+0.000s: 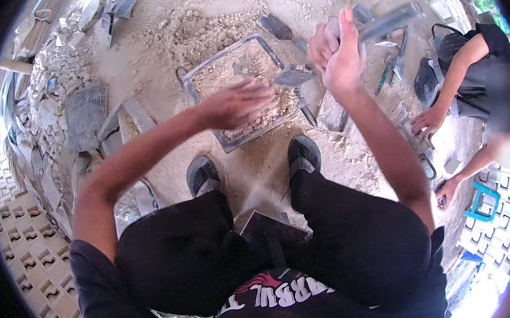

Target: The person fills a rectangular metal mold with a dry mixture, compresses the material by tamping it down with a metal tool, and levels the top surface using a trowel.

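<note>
- As the head view shows it, a square frame (225, 144) — dark, probably metal — lies on the ground just ahead of the shoes (203, 173), holding pale, sandy grit (214, 86).
- Handling, by judgement: frame stiff, likely heavy when loaded; grit loose and dry, apt to spill if tilted. Best hold: loop handle (180, 75) at the far-left corner, with a second grip on the opposite rim.
- Left hand (239, 105): above the frame, fingers nearly straight and close together; no held thing visible.
- Right hand (339, 52): raised, right of the frame, fingers curled. Dark bar (392, 23) and trowel blade (292, 77) beside it — whether either is gripped, cannot tell.
- Ground (261, 167): dusty, uneven; powder heap (198, 30) beyond the frame, rubble (52, 132) at left.
- Room: pale blocks (33, 245) lower left; teal stool (486, 189) and co-worker (466, 52) at right.
</note>
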Available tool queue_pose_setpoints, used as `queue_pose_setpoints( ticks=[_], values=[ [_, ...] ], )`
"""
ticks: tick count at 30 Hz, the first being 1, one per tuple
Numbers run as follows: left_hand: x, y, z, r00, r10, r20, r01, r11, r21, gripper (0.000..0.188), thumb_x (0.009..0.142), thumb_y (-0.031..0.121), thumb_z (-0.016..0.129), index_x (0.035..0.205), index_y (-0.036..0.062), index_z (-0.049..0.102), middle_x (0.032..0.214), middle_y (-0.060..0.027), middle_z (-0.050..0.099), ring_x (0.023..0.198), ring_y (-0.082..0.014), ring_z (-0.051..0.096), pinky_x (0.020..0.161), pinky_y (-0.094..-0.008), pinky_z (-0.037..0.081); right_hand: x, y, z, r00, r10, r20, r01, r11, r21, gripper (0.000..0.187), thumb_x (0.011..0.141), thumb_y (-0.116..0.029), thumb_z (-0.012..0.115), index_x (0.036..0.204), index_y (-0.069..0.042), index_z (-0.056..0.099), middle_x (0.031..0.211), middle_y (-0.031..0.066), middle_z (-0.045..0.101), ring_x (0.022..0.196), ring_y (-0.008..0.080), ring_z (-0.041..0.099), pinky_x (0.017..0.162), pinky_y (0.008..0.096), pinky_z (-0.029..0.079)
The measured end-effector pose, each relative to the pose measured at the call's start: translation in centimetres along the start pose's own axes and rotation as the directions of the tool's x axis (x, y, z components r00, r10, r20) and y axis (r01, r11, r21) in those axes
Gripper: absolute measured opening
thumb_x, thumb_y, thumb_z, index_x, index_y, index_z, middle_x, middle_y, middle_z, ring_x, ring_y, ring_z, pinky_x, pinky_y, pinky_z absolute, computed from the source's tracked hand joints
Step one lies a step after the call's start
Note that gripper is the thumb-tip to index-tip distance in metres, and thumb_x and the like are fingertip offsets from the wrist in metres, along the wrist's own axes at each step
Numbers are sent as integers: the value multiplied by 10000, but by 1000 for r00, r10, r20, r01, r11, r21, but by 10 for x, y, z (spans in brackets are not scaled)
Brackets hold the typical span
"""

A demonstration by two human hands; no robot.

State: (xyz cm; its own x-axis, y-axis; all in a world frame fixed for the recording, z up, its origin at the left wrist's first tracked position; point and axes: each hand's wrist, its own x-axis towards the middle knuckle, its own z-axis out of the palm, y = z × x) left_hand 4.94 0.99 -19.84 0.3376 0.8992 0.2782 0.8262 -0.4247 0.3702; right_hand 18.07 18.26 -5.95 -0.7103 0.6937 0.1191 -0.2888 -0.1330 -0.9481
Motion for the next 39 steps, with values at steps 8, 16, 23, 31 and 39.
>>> queue_pose_setpoints(
  ticks=[8,16,23,31,39],
  values=[
    [25,-14,-76,678,-526,513,420,850,318,383,974,327,413,1104,22,604,1071,-161,627,1087,-273,572,1065,-437,353,25,-91,44,964,214,158,-194,972,-132,528,939,-493,455,562,-166,280,464,-10,266,405,139,280,451,286,277],
    [31,36,89,394,-867,-305,915,342,212,654,971,414,265,1434,-48,267,1531,-169,226,1435,-263,177,1174,-417,99,-12,-34,44,974,-111,-199,100,993,-62,305,921,-236,576,690,-110,422,522,-23,381,386,79,339,363,241,248],
    [41,37,100,458,-719,-523,789,600,-135,482,983,257,288,1331,-39,439,1419,-197,414,1349,-323,345,1146,-456,175,-45,4,30,980,-54,-191,49,998,-28,194,928,-105,526,751,-77,452,548,-12,422,422,74,382,375,225,281],
    [29,50,81,367,-718,-591,444,694,-567,516,1007,278,216,1170,-29,597,1255,-210,569,1242,-362,475,1092,-420,298,-42,37,30,997,-57,-47,46,979,-200,151,917,-117,546,779,-54,542,584,-34,458,458,64,438,397,221,329],
    [29,55,82,251,-863,-439,429,506,-748,530,1003,338,245,1132,-2,631,1178,-197,621,1152,-339,561,988,-388,415,-36,43,29,994,-74,-82,62,987,-147,254,904,-155,567,667,-99,497,561,-40,434,442,67,405,401,241,316]
  ],
)
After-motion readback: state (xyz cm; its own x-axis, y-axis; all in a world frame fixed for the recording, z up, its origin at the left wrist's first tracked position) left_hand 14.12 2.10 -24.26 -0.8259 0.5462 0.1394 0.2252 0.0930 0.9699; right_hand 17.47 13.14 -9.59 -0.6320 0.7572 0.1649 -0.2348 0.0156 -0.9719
